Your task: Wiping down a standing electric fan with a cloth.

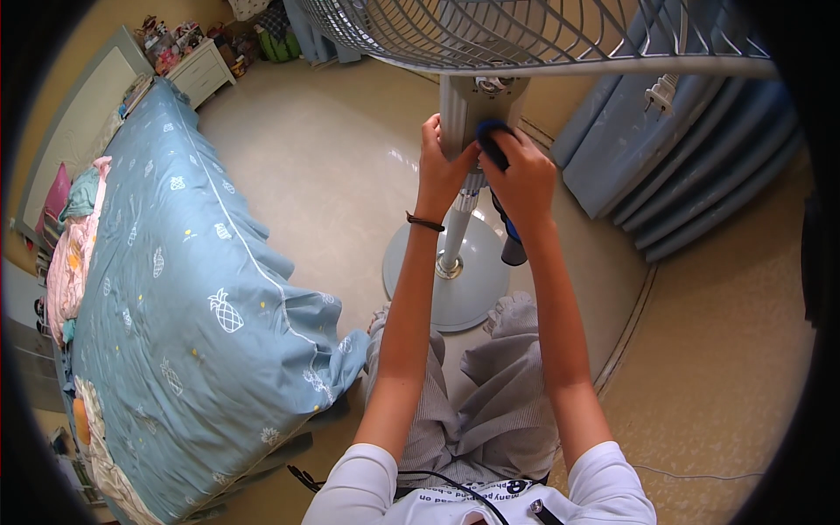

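A grey pedestal fan stands upright in front of me, its wire cage [542, 39] across the top of the view. Below the cage is its control housing [464, 101], then a metal pole [456, 229] down to a round base [404, 276]. My left hand [443, 171] grips the lower housing from the left, fingertips behind it. On the other side, my right hand [527, 179] is closed on a black-and-blue tool [494, 146], shaped like a cordless drill. Its lower end [514, 252] shows beneath my wrist; its tip is hidden.
A bed with a blue pineapple-print cover [223, 262] fills the left. Blue curtains [700, 166] hang at the right, with a white plug [661, 93] in front of them. A white cabinet [201, 73] stands far left. A thin cable [700, 475] lies on the floor at lower right.
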Action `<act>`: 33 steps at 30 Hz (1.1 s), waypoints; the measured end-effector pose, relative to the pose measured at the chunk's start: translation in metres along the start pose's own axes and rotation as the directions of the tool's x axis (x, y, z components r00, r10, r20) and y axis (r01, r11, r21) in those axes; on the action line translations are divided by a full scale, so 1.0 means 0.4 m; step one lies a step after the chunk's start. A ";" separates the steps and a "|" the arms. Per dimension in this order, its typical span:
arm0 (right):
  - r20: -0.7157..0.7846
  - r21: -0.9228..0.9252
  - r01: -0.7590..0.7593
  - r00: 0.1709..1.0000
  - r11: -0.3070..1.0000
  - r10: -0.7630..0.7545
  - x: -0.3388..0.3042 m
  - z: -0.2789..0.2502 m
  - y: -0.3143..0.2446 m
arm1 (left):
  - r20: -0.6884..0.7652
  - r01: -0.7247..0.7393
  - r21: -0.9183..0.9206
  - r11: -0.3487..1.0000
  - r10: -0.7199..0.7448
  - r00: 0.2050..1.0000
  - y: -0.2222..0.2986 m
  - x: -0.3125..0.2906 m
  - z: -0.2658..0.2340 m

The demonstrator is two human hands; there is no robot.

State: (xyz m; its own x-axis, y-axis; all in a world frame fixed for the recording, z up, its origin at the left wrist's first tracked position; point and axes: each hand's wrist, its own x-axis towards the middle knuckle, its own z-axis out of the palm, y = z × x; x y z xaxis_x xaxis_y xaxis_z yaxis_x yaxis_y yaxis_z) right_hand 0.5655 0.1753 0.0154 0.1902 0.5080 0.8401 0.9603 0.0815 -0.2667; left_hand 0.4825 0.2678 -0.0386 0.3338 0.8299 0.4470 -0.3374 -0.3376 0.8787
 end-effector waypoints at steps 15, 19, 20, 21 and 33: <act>-0.087 0.287 -0.181 0.973 0.941 0.214 -0.067 0.011 0.023 | 0.217 0.000 -0.017 1.000 0.004 0.976 0.016 -0.010 -0.051; 0.041 0.469 -0.345 0.928 0.813 0.371 -0.050 0.022 0.008 | 0.203 0.004 -0.038 0.999 0.004 0.979 0.021 -0.012 -0.051; 0.027 0.506 -0.349 0.920 0.789 0.390 -0.046 0.023 0.003 | 0.201 0.005 -0.037 0.999 0.002 0.979 0.018 -0.012 -0.052; 0.028 0.507 -0.350 0.920 0.788 0.390 -0.040 0.024 0.003 | 0.200 -0.007 -0.025 1.000 0.012 0.980 0.014 -0.011 -0.053; 0.022 0.525 -0.376 0.903 0.764 0.429 -0.077 0.052 0.024 | 0.162 -0.029 0.019 0.999 0.025 0.986 0.001 -0.011 -0.049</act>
State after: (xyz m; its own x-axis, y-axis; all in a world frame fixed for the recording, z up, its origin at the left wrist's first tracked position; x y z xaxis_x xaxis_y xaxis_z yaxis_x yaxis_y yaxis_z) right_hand 0.5647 0.1782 -0.0229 0.5792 0.5128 0.6337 0.5546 0.3217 -0.7674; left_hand 0.4635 0.2728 -0.0434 0.4633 0.7381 0.4904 -0.3299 -0.3699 0.8685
